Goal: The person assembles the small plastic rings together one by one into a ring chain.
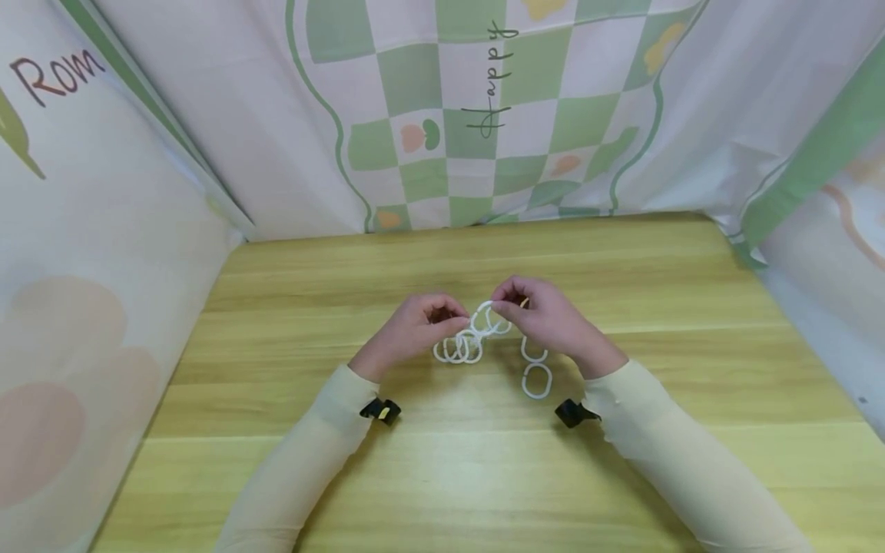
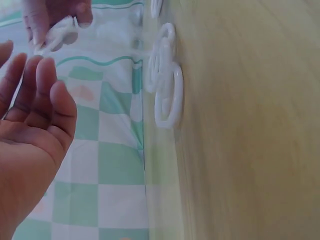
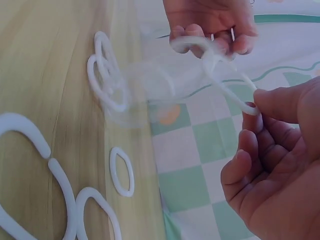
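Note:
White oval plastic rings with a small slit in the side are in both hands and on the table. My right hand (image 1: 549, 316) pinches one ring (image 3: 228, 92) between thumb and index finger, above the table. Facing it, my left hand (image 1: 415, 329) holds white ring at its fingertips, partly hidden by the fingers. Below the hands, several linked rings (image 2: 178, 90) lie bunched on the table, and blurred links hang near them in the right wrist view. Beside the right hand, more rings (image 1: 551, 380) lie on the wood, partly hidden by that hand.
The light wood table (image 1: 456, 476) reaches to a hanging cloth (image 1: 470, 77) with green and white checks at the back. Printed cloth also hangs at both sides. A black wrist camera (image 1: 383, 412) sits on the left sleeve, another black camera (image 1: 572, 413) on the right.

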Available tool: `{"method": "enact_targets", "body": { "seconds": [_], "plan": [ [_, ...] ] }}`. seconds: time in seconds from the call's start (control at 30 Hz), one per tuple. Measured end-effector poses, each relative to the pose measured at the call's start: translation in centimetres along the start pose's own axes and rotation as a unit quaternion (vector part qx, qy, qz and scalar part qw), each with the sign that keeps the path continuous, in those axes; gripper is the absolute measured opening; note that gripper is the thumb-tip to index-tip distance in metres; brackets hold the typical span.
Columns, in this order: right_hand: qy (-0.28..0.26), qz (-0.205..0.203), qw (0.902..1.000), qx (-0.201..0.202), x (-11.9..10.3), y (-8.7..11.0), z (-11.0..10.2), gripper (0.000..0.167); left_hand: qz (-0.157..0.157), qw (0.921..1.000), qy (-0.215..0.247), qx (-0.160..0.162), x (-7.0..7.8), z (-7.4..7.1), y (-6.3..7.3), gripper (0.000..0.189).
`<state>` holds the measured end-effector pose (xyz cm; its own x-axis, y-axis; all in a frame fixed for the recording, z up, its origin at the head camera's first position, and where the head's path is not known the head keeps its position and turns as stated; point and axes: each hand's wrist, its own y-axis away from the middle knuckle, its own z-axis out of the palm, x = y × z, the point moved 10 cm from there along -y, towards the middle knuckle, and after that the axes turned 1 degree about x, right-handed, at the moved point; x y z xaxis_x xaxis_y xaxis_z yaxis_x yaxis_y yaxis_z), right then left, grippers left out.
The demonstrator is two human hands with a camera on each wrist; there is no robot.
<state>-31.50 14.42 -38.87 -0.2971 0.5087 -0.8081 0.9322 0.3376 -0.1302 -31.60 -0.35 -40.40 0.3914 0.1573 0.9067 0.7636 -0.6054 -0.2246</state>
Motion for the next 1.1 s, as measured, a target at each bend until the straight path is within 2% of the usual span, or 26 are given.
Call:
{"method": "enact_targets", "body": {
  "seconds": [0.27, 0.4, 0.5, 0.6, 0.8, 1.03, 1.1],
  "plan": [
    [-0.082, 0.020, 0.9957, 0.038, 0.4, 0.0, 0.0, 0.018, -0.025, 0.9994, -0.014, 0.020, -0.9, -0.1, -0.1, 0.015],
    [-0.119, 0.010, 0.9922, 0.033, 0.2, 0.0, 0.3, 0.015, -0.036, 0.9984, -0.013, 0.043, -1.1, -0.6, 0.1, 0.014],
    [-0.123, 0.003, 0.9922, 0.019, 0.3, 0.1, 0.5, 0.012, -0.042, 0.9976, -0.014, 0.053, -1.1, -0.8, 0.2, 0.011],
    [-0.104, 0.012, 0.9945, 0.007, 1.2, 0.3, 0.3, 0.013, -0.046, 0.9972, -0.013, 0.057, -1.3, -1.0, 0.2, 0.010],
    [-0.033, 0.050, 0.9981, 0.012, 4.5, 0.7, -1.2, 0.019, -0.052, 0.9969, -0.019, 0.055, -1.2, -1.0, 0.1, 0.012],
    [0.021, 0.085, 0.9961, 0.007, 8.2, 1.3, -3.1, 0.025, -0.041, 0.9983, -0.016, 0.037, 1.6, -0.7, 0.6, 0.008],
    [0.039, 0.096, 0.9946, 0.004, 9.2, 1.5, -3.6, 0.026, -0.039, 0.9985, -0.018, 0.033, 2.0, -0.6, 0.6, 0.009]
  ]
}}
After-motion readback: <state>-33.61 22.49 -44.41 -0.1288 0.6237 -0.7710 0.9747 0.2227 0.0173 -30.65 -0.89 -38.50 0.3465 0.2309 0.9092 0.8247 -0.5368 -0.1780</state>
